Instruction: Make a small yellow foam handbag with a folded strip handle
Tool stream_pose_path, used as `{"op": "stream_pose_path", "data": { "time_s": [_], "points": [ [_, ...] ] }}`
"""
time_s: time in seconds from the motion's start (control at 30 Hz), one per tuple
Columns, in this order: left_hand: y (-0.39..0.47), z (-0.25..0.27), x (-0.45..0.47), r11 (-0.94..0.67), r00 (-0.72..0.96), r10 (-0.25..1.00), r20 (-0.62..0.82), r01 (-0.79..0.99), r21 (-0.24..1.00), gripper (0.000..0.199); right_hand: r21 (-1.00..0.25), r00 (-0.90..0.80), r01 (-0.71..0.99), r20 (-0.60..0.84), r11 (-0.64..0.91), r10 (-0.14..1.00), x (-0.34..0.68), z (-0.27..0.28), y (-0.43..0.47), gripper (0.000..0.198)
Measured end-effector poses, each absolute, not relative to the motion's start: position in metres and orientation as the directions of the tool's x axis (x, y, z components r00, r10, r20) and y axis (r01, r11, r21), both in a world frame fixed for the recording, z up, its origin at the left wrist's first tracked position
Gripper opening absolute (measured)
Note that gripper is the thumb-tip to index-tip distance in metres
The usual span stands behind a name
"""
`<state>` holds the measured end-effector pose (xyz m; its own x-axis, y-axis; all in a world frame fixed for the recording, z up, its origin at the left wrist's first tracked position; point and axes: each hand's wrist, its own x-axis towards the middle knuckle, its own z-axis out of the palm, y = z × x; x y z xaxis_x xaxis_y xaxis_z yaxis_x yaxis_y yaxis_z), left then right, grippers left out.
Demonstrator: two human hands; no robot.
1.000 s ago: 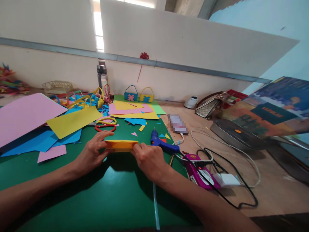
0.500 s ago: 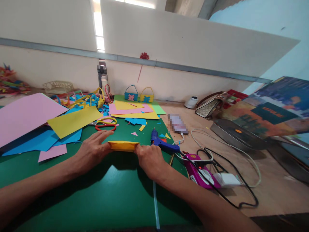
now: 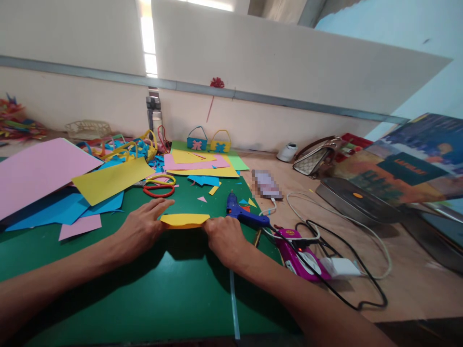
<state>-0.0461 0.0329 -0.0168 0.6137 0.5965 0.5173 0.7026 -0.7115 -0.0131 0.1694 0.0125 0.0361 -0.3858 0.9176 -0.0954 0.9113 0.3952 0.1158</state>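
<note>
A folded piece of yellow paper (image 3: 185, 220) is held just above the green mat (image 3: 144, 299), its shadow falling below. My left hand (image 3: 142, 224) pinches its left end, with the index finger stretched forward. At the other end my right hand (image 3: 226, 241) grips the paper with curled fingers. Just past the right hand lies a blue glue gun (image 3: 246, 217). Scissors (image 3: 159, 185) with red and yellow handles rest beyond the left hand. A pale blue strip (image 3: 234, 308) runs from under my right wrist to the mat's front edge.
Pink card (image 3: 43, 173), yellow card (image 3: 114, 179) and blue sheets lie at left. Two small paper handbags, one blue (image 3: 197, 142) and one yellow (image 3: 220, 144), stand at the back. A magenta power strip (image 3: 302, 258), cables, a phone (image 3: 266, 184) and a grey case (image 3: 356, 197) are at right.
The yellow paper has tilted, so more of its upper face shows. My left index finger has stretched out slightly further. My right hand has barely moved.
</note>
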Motion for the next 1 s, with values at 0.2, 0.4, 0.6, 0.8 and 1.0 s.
{"op": "stream_pose_path", "data": {
  "time_s": [0.2,0.4,0.6,0.8,1.0],
  "points": [
    [0.031,-0.016,-0.045,-0.705,0.64,0.597,0.484,0.706,-0.065,0.027,0.108,-0.401,0.906,-0.096,0.41,0.911,0.17,0.035,0.014,0.027],
    [0.028,-0.021,-0.045,-0.695,0.632,0.613,0.475,0.716,-0.056,0.025,0.108,-0.41,0.9,-0.115,0.421,0.905,0.167,0.038,0.009,0.025],
    [0.03,-0.026,-0.044,-0.684,0.609,0.623,0.491,0.729,-0.037,0.028,0.124,-0.41,0.896,-0.136,0.426,0.902,0.167,0.038,0.009,0.024],
    [0.029,-0.012,-0.043,-0.697,0.659,0.605,0.447,0.71,-0.104,0.028,0.132,-0.387,0.905,-0.138,0.404,0.912,0.169,0.037,0.014,0.025],
    [0.031,-0.007,-0.048,-0.727,0.628,0.604,0.49,0.686,0.017,0.023,0.097,-0.352,0.928,-0.089,0.36,0.932,0.173,0.041,0.017,0.017]
  ]
}}
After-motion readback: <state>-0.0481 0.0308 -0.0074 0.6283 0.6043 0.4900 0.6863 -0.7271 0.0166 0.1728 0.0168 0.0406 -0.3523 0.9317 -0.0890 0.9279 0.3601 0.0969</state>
